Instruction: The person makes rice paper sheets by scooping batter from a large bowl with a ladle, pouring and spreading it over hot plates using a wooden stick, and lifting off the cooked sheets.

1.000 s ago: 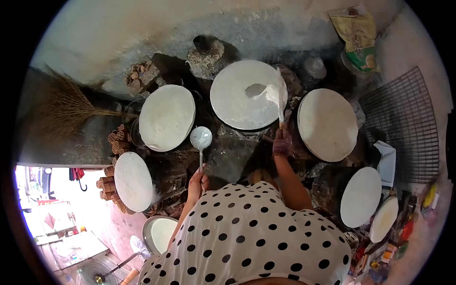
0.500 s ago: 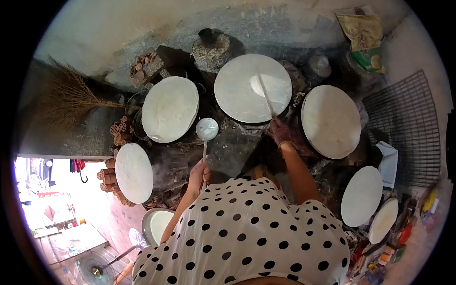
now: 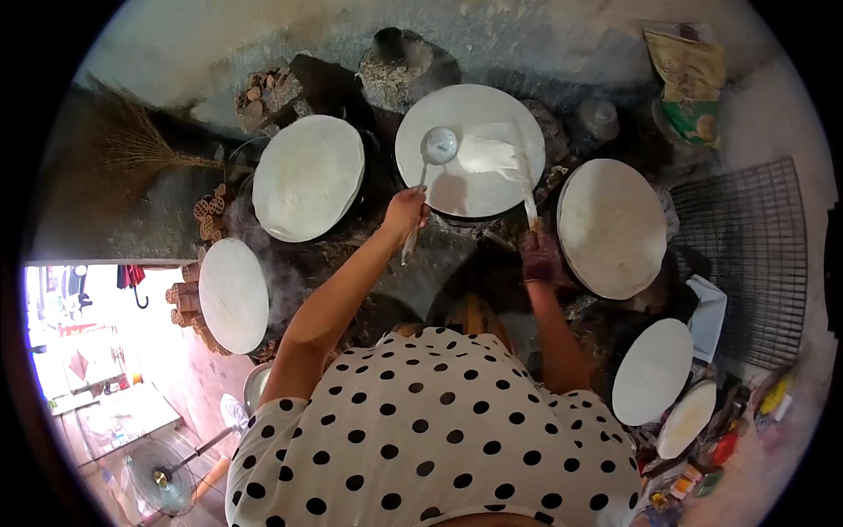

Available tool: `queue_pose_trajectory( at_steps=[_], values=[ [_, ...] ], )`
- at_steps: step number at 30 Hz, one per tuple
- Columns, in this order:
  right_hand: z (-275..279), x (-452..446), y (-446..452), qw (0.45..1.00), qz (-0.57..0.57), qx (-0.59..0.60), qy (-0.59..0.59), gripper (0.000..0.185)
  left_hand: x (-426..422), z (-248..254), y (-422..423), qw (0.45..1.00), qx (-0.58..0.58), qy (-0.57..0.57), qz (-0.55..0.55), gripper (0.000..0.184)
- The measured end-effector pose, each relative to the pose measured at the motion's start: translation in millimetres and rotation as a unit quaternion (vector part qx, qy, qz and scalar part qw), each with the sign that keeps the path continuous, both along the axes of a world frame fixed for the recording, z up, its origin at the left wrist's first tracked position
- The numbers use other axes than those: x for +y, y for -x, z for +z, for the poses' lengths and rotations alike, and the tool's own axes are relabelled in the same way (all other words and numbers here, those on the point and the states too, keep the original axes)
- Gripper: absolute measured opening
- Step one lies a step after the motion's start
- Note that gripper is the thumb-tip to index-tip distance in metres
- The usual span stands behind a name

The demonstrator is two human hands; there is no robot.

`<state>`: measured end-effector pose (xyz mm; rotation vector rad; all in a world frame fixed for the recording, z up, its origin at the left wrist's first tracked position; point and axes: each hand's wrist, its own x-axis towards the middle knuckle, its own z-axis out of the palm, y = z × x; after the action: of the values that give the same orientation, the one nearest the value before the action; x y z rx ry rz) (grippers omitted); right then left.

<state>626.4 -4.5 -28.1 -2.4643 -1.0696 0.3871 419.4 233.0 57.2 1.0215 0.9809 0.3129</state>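
Note:
My left hand is closed round the handle of a metal ladle. The ladle's bowl is over the left half of the middle round griddle, whose top is pale. Whether the bowl touches the surface I cannot tell. Right of the bowl lies a thick white patch of batter. My right hand, in a dark reddish glove, grips a long flat spreader coated in white. Its blade reaches up the griddle's right side, at the edge of the batter.
Round griddles with pale sheets stand at left, far left, right and lower right. A wire rack leans at the right wall. A twig broom, a fan and stacked perforated briquettes are at left.
My left hand has brought the ladle up and right, over the middle griddle. The spreader has moved right and turned more upright; the white patch has become wider.

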Motion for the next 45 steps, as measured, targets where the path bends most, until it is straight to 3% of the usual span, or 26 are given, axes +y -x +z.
queue_pose_trajectory(
  at_steps=[1,3,4,5,7,9,11,13,14,16,18,20,21,22,24,26,28,29,32,34,36,37,38,40,43,45],
  values=[
    [-48,1,14,0.989,0.040,-0.137,0.046,0.047,-5,1,-11,1.000,0.000,0.002,0.005,0.030],
    [-65,21,53,0.965,0.069,-0.252,-0.002,0.046,-19,10,-33,0.997,0.029,-0.012,0.066,0.029],
    [-53,38,74,0.966,0.058,-0.233,-0.093,0.044,-24,8,-42,0.996,0.021,0.001,0.086,0.027],
    [-48,52,78,0.966,0.061,-0.232,-0.092,0.044,-29,1,-49,0.995,0.010,0.003,0.099,0.029],
    [-37,73,77,0.990,0.053,0.091,-0.096,0.045,-27,-5,-48,0.994,0.000,0.006,0.111,0.031],
    [1,53,56,0.983,0.104,0.038,-0.149,0.044,-9,6,-21,0.936,-0.178,0.286,0.102,0.027],
    [24,50,33,0.966,0.154,-0.019,-0.207,0.043,-29,47,15,0.924,-0.279,0.256,0.051,0.025],
    [31,54,22,0.947,-0.096,0.214,-0.218,0.037,-48,87,24,0.947,-0.236,0.187,0.110,0.026],
    [14,65,19,0.947,-0.091,0.212,-0.221,0.037,-45,90,25,0.956,-0.223,0.166,0.093,0.026],
    [-39,81,25,0.988,0.040,0.148,-0.010,0.051,-42,93,30,0.964,-0.208,0.146,0.081,0.027],
    [-1,82,35,0.982,0.065,0.166,0.055,0.054,-39,93,35,0.950,-0.199,0.222,0.095,0.026],
    [57,61,35,0.976,0.035,0.213,-0.027,0.049,-43,89,53,0.948,-0.191,0.235,0.103,0.026],
    [12,38,26,0.976,0.039,0.110,-0.187,0.042,-47,85,67,0.945,-0.181,0.250,0.111,0.026],
    [6,19,31,0.981,-0.071,0.102,-0.148,0.042,-52,78,82,0.944,-0.185,0.247,0.116,0.026],
    [-43,-37,47,0.969,-0.125,0.081,-0.197,0.041,-66,66,111,0.938,-0.169,0.269,0.141,0.026],
    [-37,-38,56,0.952,-0.065,0.069,-0.290,0.042,-79,64,126,0.924,-0.165,0.295,0.177,0.026],
    [14,-39,67,0.975,0.159,-0.144,-0.052,0.043,-94,60,147,0.908,-0.153,0.326,0.213,0.026],
    [24,-17,59,0.994,0.065,-0.086,0.037,0.045,-101,55,157,0.902,-0.159,0.338,0.216,0.027],
    [20,50,13,0.991,-0.120,-0.039,-0.048,0.044,-125,51,179,0.895,-0.175,0.344,0.224,0.027],
    [8,80,-6,0.964,0.173,-0.193,-0.056,0.044,-131,43,190,0.874,-0.180,0.380,0.243,0.027],
    [10,93,-13,0.995,0.021,-0.102,0.001,0.044,-140,50,196,0.869,-0.204,0.370,0.256,0.026],
    [-12,96,-24,0.992,-0.016,-0.120,-0.042,0.048,-147,54,203,0.888,-0.187,0.344,0.241,0.026],
    [9,104,-11,0.997,-0.057,-0.007,-0.043,0.044,-157,60,212,0.905,-0.166,0.318,0.228,0.026],
    [37,111,15,0.984,0.158,-0.085,0.010,0.044,-178,80,233,0.944,-0.178,0.197,0.195,0.034],
    [66,147,75,0.979,0.144,0.025,-0.142,0.042,-221,76,270,0.870,-0.346,0.208,0.283,0.038],
    [53,187,105,0.970,0.226,0.072,-0.057,0.042,-227,83,271,0.836,-0.357,0.221,0.355,0.038]
  ],
)
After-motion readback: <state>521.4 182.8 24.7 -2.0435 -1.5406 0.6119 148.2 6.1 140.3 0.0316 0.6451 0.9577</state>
